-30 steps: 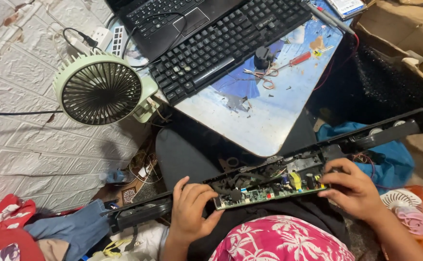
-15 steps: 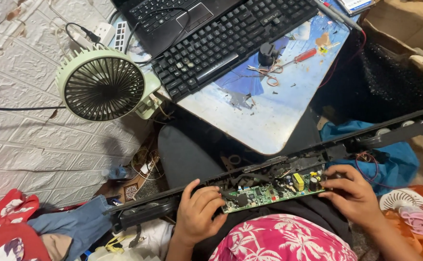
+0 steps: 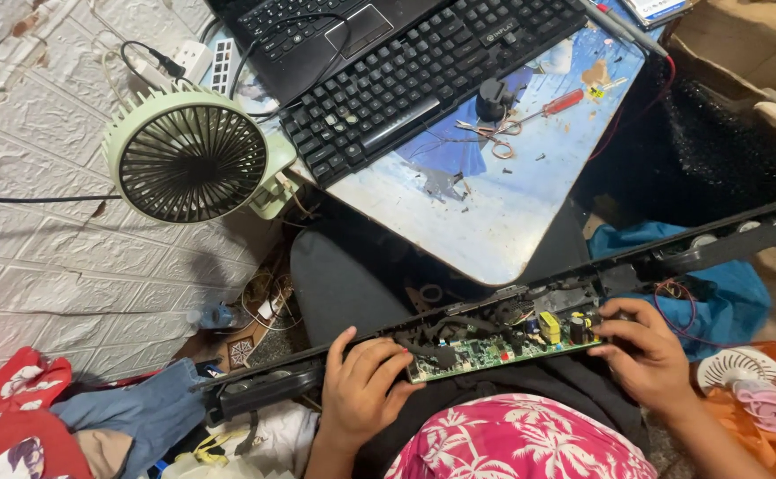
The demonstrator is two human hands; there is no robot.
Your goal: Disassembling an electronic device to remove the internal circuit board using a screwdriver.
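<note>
Two hands gripping long black casing (image 3: 689,253) across lap. Left hand (image 3: 363,390) curling over casing, left of board (image 3: 494,346); right hand (image 3: 645,355) pinching board's right end. Risk: fingers pressing components, flexing board, snagging red wire (image 3: 672,293); casing tipping.

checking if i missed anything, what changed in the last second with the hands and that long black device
Very little. The left hand slid slightly along the long black device, its fingers now over the left end of the green circuit board. The right hand stays at the board's right end. Nothing was picked up or let go; fan and keyboard unchanged.
</note>
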